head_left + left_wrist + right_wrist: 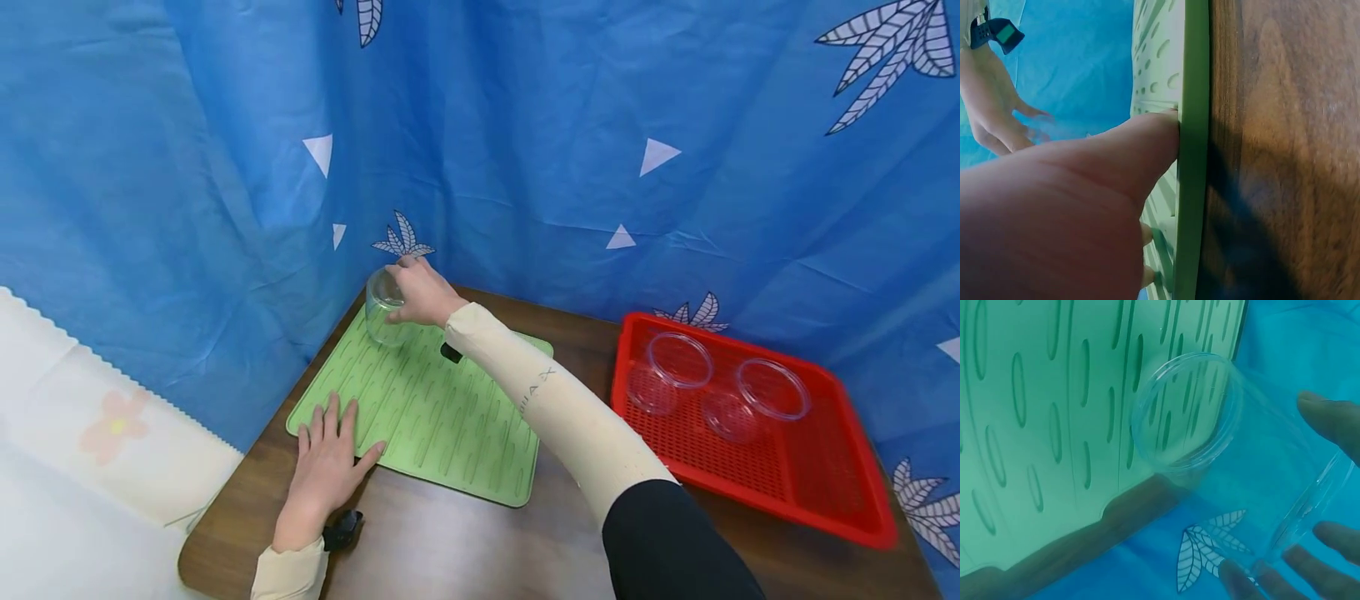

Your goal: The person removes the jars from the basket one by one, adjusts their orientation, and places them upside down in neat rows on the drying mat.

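The right hand (pixel 427 293) curls its thumb and fingers round a clear, colourless cylindrical jar (pixel 381 312) above the far left corner of a pale green ribbed mat (pixel 442 417); whether the jar touches the mat, I cannot tell. The left hand (pixel 324 467), well apart, rests with fingers extended on the mat's near left edge. Right, on the brown wooden table (pixel 450 542), a red plastic basket (pixel 832 467) holds two clear round containers (pixel 731 414).

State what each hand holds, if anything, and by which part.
The right hand holds the clear container by its upper side; the left hand holds nothing.
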